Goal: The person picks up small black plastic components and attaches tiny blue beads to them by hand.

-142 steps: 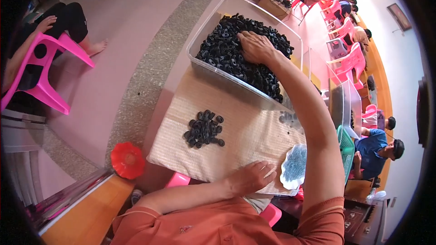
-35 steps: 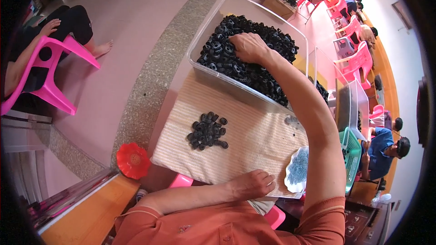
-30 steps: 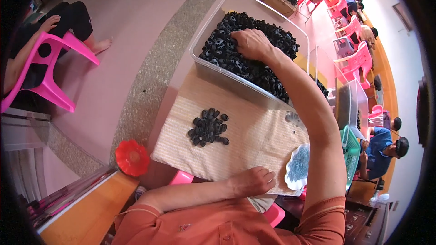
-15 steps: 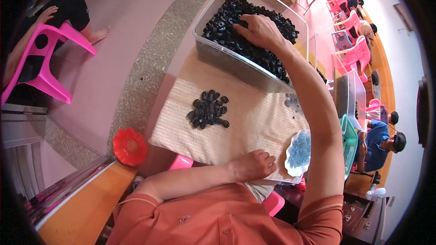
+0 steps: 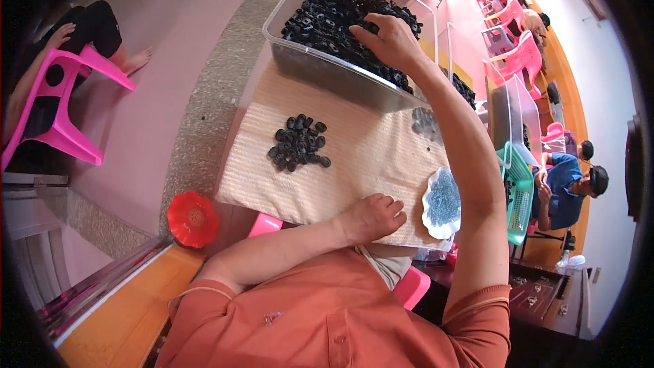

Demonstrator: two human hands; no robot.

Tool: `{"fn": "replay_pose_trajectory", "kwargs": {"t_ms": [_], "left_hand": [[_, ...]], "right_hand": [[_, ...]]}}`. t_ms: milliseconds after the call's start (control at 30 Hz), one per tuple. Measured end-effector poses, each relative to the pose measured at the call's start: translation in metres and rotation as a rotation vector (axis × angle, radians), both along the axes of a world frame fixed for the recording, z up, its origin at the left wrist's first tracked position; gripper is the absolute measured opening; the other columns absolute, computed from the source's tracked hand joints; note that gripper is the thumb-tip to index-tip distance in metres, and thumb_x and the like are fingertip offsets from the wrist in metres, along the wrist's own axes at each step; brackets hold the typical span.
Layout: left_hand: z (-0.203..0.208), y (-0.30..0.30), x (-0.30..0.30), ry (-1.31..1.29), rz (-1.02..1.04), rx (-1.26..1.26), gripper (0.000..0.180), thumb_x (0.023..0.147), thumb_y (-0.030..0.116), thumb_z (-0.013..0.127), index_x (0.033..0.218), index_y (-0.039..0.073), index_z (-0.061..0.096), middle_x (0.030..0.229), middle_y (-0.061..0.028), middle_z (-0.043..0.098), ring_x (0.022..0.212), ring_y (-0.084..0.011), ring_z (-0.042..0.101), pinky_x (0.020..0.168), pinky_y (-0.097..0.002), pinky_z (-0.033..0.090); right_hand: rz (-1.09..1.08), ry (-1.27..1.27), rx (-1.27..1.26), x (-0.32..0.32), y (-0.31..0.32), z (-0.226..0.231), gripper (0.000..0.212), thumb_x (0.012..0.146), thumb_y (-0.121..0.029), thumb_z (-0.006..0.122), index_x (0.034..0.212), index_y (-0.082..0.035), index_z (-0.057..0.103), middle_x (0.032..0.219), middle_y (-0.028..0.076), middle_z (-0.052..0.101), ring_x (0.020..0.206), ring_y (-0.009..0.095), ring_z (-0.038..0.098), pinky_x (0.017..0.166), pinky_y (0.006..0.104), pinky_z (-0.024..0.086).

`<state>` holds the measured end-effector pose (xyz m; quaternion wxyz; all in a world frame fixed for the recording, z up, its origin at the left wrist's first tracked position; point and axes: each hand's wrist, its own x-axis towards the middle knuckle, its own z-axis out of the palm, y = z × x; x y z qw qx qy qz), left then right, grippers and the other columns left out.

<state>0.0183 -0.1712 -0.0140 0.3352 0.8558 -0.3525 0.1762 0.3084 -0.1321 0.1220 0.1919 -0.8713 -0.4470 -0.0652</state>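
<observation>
My right hand [image 5: 390, 37] reaches into a clear plastic bin [image 5: 340, 68] heaped with small black ringed parts [image 5: 320, 24]. Its thumb and forefinger curve round some of these parts; the other fingertips are hidden. My left hand [image 5: 373, 218] rests palm down at the near edge of a cream striped cloth [image 5: 340, 187], fingers loosely curled in. Whatever it may hold is hidden under it. On the cloth, left of the middle, lies a small pile of black parts [image 5: 297, 143]. A white scalloped dish [image 5: 430, 215] of fine blue pieces stands right of my left hand.
A red scalloped bowl [image 5: 193, 219] sits to the left, by an orange surface [image 5: 129, 300]. A green basket [image 5: 519, 197] and another clear bin [image 5: 501, 112] stand at the right. People on pink chairs [image 5: 521, 61] work farther off; a seated person [image 5: 102, 31] is at far left.
The view has shifted, so the bin, cloth and pile sit higher in it. My right hand has stayed in the bin. My left hand has hardly moved on the cloth.
</observation>
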Motion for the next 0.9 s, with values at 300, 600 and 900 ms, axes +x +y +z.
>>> {"fn": "replay_pose_trajectory", "kwargs": {"t_ms": [300, 600, 900], "left_hand": [[-0.004, 0.003, 0.001, -0.051, -0.015, 0.022, 0.018, 0.082, 0.018, 0.065, 0.095, 0.006, 0.062, 0.103, -0.0106, 0.064, 0.092, -0.026, 0.067, 0.083, -0.0379, 0.055], [-0.004, 0.005, 0.0, -0.029, 0.056, 0.079, 0.022, 0.082, 0.017, 0.063, 0.101, 0.006, 0.064, 0.104, -0.0107, 0.067, 0.094, -0.0245, 0.069, 0.085, -0.0358, 0.057], [-0.004, 0.002, -0.001, -0.157, 0.058, 0.031, 0.007, 0.083, 0.016, 0.061, 0.085, 0.01, 0.061, 0.085, -0.0067, 0.058, 0.08, -0.0224, 0.063, 0.072, -0.0343, 0.054]], "right_hand": [[-0.017, 0.143, 0.19, -0.097, -0.056, 0.03, 0.033, 0.097, -0.034, 0.074, 0.097, -0.001, 0.07, 0.064, 0.021, 0.061, 0.055, 0.03, 0.062, 0.055, 0.0403, 0.049], [-0.022, 0.022, -0.14, -0.172, -0.133, -0.074, 0.026, 0.095, -0.031, 0.072, 0.088, -0.007, 0.066, 0.079, 0.013, 0.066, 0.071, 0.033, 0.068, 0.059, 0.0444, 0.052], [-0.003, -0.152, -0.216, -0.18, -0.148, -0.104, 0.025, 0.094, -0.035, 0.071, 0.091, -0.011, 0.067, 0.091, 0.01, 0.066, 0.076, 0.028, 0.071, 0.06, 0.0412, 0.056]]}}
